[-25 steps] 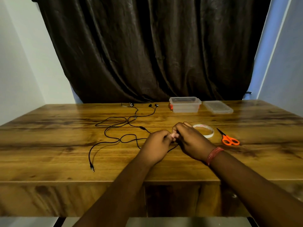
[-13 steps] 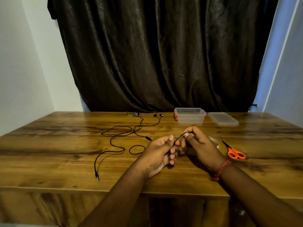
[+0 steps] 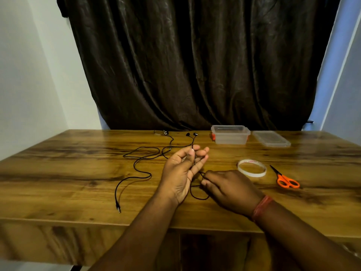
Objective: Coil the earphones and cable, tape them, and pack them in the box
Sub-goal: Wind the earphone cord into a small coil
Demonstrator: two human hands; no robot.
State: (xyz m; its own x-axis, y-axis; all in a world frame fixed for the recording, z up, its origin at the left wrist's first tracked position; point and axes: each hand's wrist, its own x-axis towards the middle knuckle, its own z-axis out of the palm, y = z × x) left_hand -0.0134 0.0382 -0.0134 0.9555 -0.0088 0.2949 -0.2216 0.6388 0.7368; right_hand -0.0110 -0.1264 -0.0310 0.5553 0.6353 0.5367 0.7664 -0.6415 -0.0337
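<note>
Black earphones (image 3: 140, 169) lie in loose loops on the wooden table (image 3: 58, 173), their buds (image 3: 191, 134) at the far edge and the jack plug (image 3: 118, 208) near the front. My left hand (image 3: 180, 173) is raised palm up, fingers spread, with the cable running across the fingers and pinched under the thumb. Just to its right, my right hand (image 3: 228, 189) pinches the cable low over the table, a small loop hanging below. The clear plastic box (image 3: 230, 134) stands at the back, its lid (image 3: 271, 138) beside it. A tape roll (image 3: 252, 168) lies to the right.
Orange-handled scissors (image 3: 285, 179) lie right of the tape. A second small cable end (image 3: 165, 132) sits at the table's far edge. A dark curtain (image 3: 195, 65) hangs behind the table.
My hands have parted: the left one has opened its fingers and lifted, while the right has dropped down toward the table, drawing the cable into a loop.
</note>
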